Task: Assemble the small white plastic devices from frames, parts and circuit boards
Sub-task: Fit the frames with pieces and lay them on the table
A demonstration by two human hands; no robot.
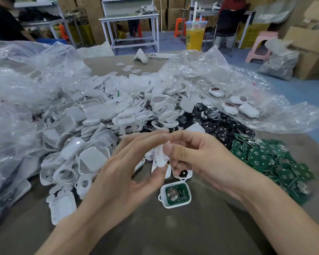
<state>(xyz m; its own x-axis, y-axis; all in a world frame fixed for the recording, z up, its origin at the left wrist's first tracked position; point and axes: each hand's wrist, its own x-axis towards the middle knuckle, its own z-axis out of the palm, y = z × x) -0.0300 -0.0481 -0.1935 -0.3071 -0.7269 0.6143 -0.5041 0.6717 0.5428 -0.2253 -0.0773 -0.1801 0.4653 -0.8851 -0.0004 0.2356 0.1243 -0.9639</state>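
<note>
Heaps of white frames (92, 116) and green circuit boards (265, 159) crowd the table (173, 229). Above it, the left hand (125, 166) and right hand (201, 155) pinch one small white shell (161, 156) between thumbs and fingertips. It looks light, stiff, thin and slick; its edges seem the safest hold.

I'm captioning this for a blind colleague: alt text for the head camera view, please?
A person's left hand and right hand pinch a small white plastic part over a grey table. Below lies a white plastic shell holding a green circuit board, amid heaps of white plastic shells, black round discs and green circuit boards.
</note>
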